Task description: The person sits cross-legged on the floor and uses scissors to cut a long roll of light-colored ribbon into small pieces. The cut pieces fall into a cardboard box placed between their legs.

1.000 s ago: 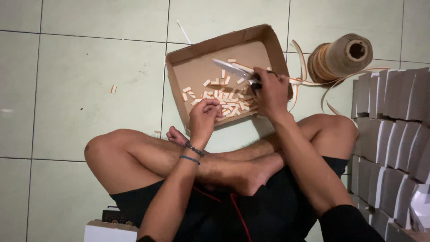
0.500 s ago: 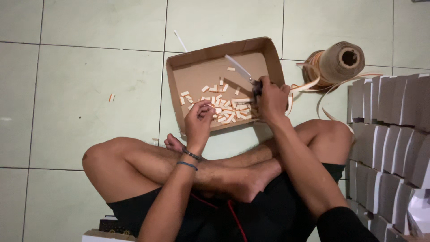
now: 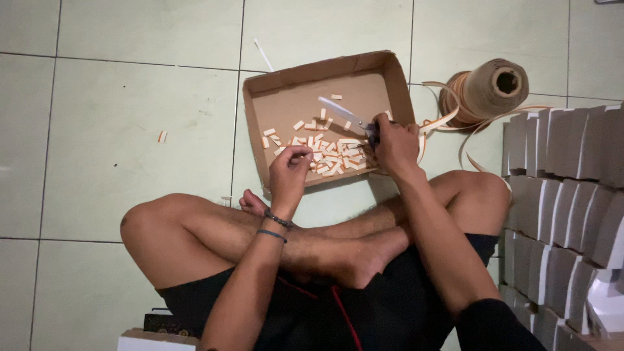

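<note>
- Floor tiles (image 3: 117,130) fill the left side, pale green, and I see one tiny cut bit (image 3: 162,136) lying alone on them.
- Next I see the left hand (image 3: 289,172), held over the near edge of the box. Its fingers are curled in with the tips pressed together. I cannot tell if they pinch something small.
- Two dark bands (image 3: 276,226) sit on that wrist.
- Under the hand is a flat brown cardboard box (image 3: 305,81) on the floor, open at the top.
- Inside the box lies a heap of short cut pieces (image 3: 331,155), cream and orange, mostly near the front wall.
- A thin white stick (image 3: 263,54) lies on the floor just behind the box.
- Then comes the right hand (image 3: 395,144), closed tight around the handles of the scissors (image 3: 344,114). The blades stick out over the box and look open.
- A long pale strip (image 3: 437,123) runs from that hand toward the right.
- The strip leads to a big brown spool (image 3: 487,91) lying on its side, just beside the box.
- Far right I see stacked grey folded boxes (image 3: 565,195) in rows.
</note>
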